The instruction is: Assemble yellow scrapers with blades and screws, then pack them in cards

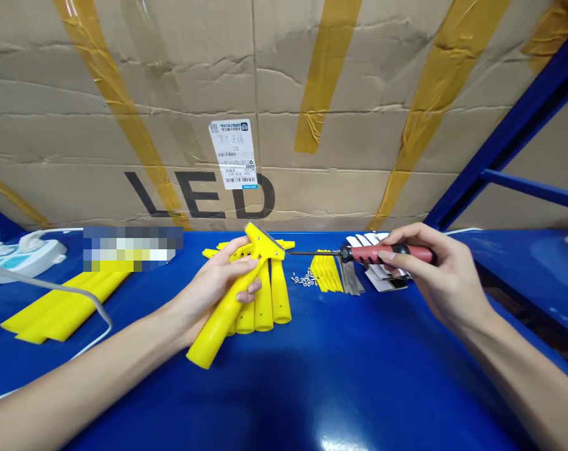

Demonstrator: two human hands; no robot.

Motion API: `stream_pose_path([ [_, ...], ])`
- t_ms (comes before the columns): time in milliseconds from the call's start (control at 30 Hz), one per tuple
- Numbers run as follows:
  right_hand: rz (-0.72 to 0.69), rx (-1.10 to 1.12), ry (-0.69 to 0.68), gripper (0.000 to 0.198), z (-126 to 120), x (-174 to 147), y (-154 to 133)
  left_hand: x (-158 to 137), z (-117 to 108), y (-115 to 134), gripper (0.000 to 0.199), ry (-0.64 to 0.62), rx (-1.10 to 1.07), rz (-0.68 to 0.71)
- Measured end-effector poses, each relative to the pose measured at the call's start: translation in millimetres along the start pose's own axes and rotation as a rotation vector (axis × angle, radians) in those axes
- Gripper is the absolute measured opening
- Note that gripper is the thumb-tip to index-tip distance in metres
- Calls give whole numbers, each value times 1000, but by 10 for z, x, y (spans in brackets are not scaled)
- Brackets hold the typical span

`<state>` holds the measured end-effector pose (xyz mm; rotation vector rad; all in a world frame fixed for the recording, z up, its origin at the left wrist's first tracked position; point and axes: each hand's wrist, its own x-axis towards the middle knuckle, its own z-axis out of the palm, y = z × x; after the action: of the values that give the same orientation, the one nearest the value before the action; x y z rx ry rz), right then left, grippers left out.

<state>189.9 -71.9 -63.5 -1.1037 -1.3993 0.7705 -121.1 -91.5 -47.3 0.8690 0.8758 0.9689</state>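
Observation:
My left hand [218, 275] is closed around a yellow scraper [213, 326], its head tilted up with a metal strip along the edge. In my right hand [439, 269] is a screwdriver [371, 254] with a red and black handle. Its shaft points left, the tip close to the right end of the scraper head; whether they touch I cannot tell. Behind my left hand lie several more yellow scrapers [279, 294]. Small screws [305, 279], yellow plates [328, 272], metal blades [350, 279] and white-and-black pieces [382, 282] lie below the screwdriver.
The blue tabletop [284, 388] is glossy. At left are yellow tube-like pieces [68, 307], a white power strip [30, 263] and a grey cable [89, 294]. A large cardboard box [194, 81] stands behind, with blue rack bars [514, 125] at right.

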Motion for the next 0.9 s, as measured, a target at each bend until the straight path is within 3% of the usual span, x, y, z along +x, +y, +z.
stream_pose_path([
  [600,-88,-196,-79,29,85,-68,-79,-54,49,-17,49,51,9,-2],
  [767,-15,-147,-27,31,143,-77,-110,-76,77,-39,55,79,38,27],
  [900,84,70,-174,35,119,-49,-111,-91,115,-22,58,123,59,87],
])
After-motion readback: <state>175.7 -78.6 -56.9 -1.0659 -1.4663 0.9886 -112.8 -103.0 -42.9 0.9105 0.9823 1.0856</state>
